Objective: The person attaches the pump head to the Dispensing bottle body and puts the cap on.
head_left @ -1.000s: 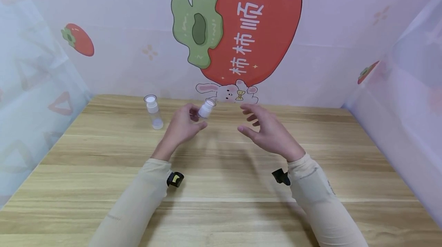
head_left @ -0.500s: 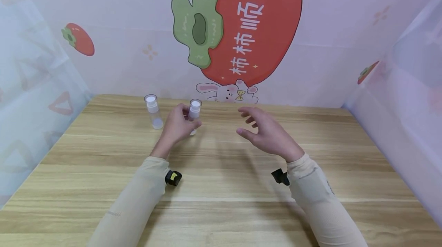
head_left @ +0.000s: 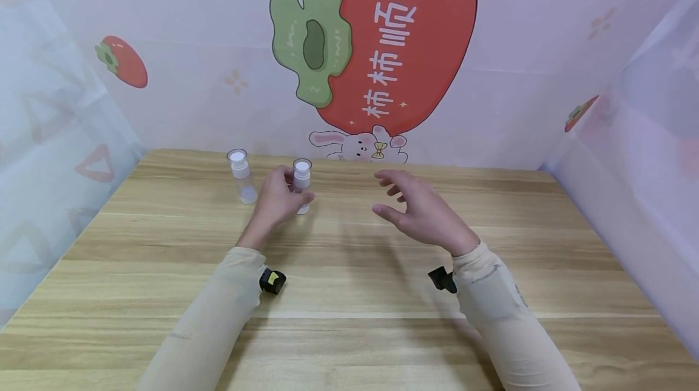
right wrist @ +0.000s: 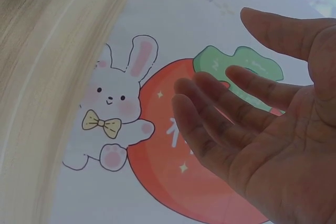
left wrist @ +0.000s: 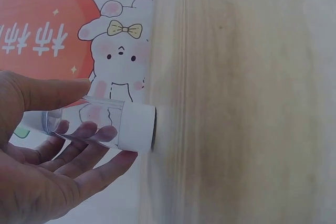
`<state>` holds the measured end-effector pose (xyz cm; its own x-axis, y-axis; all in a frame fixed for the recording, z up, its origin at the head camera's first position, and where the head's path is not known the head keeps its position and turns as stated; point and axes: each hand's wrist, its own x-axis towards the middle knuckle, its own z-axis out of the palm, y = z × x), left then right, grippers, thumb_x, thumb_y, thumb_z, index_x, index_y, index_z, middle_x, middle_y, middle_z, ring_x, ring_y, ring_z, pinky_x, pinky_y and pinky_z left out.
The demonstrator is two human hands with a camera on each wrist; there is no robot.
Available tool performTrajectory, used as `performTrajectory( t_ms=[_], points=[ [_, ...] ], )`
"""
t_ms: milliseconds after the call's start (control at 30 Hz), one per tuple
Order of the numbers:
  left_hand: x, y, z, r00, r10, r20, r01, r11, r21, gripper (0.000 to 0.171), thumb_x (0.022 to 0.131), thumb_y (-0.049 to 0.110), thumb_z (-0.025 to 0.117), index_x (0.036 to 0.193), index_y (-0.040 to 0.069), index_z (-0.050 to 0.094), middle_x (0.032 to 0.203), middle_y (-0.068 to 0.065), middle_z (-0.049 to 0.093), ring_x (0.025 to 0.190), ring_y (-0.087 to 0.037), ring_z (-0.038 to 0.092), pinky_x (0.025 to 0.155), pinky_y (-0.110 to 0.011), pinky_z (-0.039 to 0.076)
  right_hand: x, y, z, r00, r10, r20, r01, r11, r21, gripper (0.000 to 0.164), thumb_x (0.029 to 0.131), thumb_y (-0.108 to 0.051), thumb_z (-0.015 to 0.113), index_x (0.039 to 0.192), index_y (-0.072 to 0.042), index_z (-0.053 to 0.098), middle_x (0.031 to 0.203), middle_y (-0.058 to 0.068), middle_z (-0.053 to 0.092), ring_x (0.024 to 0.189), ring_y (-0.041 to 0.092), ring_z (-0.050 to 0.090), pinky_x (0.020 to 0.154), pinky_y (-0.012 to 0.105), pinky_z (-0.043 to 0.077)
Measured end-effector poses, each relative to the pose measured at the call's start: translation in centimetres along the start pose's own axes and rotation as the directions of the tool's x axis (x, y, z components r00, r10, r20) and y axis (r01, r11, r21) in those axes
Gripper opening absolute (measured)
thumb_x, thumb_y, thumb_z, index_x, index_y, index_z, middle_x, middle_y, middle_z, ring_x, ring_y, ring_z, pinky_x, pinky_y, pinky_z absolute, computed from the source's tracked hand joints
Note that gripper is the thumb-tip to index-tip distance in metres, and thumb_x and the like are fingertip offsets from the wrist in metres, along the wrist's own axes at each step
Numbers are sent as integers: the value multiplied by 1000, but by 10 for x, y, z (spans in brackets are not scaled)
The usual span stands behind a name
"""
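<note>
A clear bottle with a white top and white base [head_left: 302, 181] stands upright near the back of the table, gripped by my left hand [head_left: 278, 198]. In the left wrist view the thumb lies along one side of the clear bottle [left wrist: 137, 127] and the fingers support the other. Its white base is at the tabletop; whether it touches cannot be told. To the left is a second, similar bottle [head_left: 243, 176], upright on the wood. My right hand [head_left: 428, 209] hovers over the table with nothing in it, its fingers [right wrist: 205, 129] loosely bent and spread from the thumb.
A wood-grain table [head_left: 349, 342] extends under both arms. Behind it rises a backdrop [head_left: 519, 27] printed with a large red persimmon and a rabbit. Similar patterned sheets close off the left side and the right side [head_left: 650, 184].
The bottle in my left hand has gone from tilted to upright, moving left and down to the table near the other bottle. My right hand has barely shifted.
</note>
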<state>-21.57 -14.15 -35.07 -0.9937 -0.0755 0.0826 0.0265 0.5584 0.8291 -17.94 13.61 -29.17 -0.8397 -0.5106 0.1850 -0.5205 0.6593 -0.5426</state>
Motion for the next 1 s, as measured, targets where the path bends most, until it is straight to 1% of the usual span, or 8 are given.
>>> performTrajectory(
  t_ms=[300,700,1000],
  points=[
    [1,-2,1,1000,-9,-11,9,1000,-8,53,84,9,79,125,-10,52,117,-24,57,108,-36,53,97,-50,46,-2,0,0,1000,-9,5,9,1000,-21,60,93,-20,75,145,-5,50,138,10,59,114,28,62,95,48,53],
    [2,-4,2,999,-33,-11,33,998,-46,59,84,6,79,131,-10,48,126,-27,55,116,-40,53,104,-52,44,-1,1,0,1000,8,13,-8,999,-33,61,93,-22,75,146,-6,49,137,9,58,115,27,61,95,47,53],
    [1,-4,0,1000,-21,-8,20,998,-53,65,82,7,81,134,-9,45,130,-27,53,121,-42,54,104,-53,45,-1,1,-2,999,33,9,-32,998,-62,61,94,-23,75,146,-7,49,137,9,58,118,29,59,94,47,53]
  ],
)
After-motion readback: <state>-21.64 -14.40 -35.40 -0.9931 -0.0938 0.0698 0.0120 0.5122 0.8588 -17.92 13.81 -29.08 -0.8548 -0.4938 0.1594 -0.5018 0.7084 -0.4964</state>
